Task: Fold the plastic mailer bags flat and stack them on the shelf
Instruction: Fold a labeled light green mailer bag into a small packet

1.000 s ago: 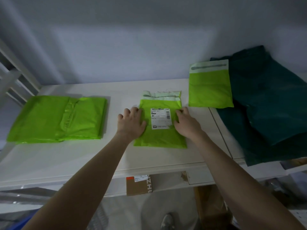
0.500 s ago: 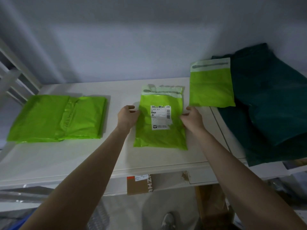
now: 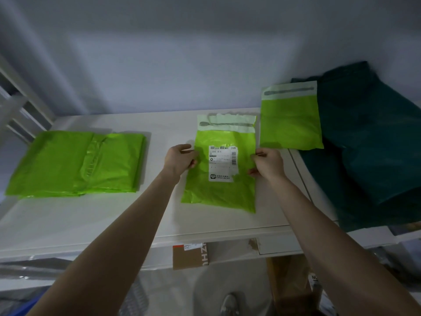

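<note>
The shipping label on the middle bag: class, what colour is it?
White with black print and barcodes, on the lime green bag; label shows best in the head view.

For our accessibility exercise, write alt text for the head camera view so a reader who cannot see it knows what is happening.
A person's left hand and right hand grip the side edges of a labelled green mailer bag lying on a white shelf. A stack of folded green bags lies to the left; another green mailer rests on dark green bags to the right.
</note>
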{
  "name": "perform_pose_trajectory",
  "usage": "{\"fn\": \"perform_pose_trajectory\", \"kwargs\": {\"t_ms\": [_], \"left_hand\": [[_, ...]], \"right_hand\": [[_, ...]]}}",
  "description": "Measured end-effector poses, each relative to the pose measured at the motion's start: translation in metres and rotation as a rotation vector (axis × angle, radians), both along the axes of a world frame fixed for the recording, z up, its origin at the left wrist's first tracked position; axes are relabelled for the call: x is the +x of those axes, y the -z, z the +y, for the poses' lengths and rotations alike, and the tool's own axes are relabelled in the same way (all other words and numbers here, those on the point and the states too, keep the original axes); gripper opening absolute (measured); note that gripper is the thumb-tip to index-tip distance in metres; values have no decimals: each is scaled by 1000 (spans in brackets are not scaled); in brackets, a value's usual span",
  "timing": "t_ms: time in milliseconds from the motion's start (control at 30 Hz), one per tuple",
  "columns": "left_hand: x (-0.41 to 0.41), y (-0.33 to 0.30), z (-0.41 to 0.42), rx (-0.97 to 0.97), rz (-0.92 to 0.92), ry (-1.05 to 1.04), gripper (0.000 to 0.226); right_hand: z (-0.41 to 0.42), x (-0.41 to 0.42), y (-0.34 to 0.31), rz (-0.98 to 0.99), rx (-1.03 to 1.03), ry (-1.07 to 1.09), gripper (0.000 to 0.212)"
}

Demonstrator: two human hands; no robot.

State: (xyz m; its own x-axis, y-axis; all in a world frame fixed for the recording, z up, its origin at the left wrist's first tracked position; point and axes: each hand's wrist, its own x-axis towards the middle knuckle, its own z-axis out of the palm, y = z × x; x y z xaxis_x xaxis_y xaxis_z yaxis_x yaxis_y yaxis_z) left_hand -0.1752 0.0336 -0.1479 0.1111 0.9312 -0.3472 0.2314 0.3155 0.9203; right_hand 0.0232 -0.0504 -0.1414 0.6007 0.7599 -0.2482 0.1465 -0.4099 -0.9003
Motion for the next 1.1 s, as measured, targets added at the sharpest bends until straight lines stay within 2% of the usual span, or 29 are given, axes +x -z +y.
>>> {"fn": "perform_pose_trajectory", "kwargs": {"t_ms": [100, 233, 400, 467, 667, 900, 967, 1100], "left_hand": [[2, 0, 0, 4, -43, -22, 29], [-1, -5, -2, -12, -151, -68, 17], [1, -8, -2, -36, -211, -69, 44], [4, -9, -2, -54, -230, -45, 46], [6, -8, -1, -12, -225, 14, 6], [6, -1, 0, -2, -154, 48, 13], [3, 1, 0, -2, -131, 50, 13], [-1, 0, -3, -46, -154, 34, 30]], "right_hand": [[-1, -2, -1, 81, 42, 15, 30], [2, -2, 0, 130, 75, 40, 27], [5, 1, 2, 195, 83, 37, 24], [5, 1, 2, 218, 94, 30, 24], [8, 0, 1, 270, 140, 30, 19], [9, -1, 10, 258, 105, 21, 12], [8, -2, 8, 291, 107, 48, 15], [3, -4, -3, 434, 108, 116, 23]]}}
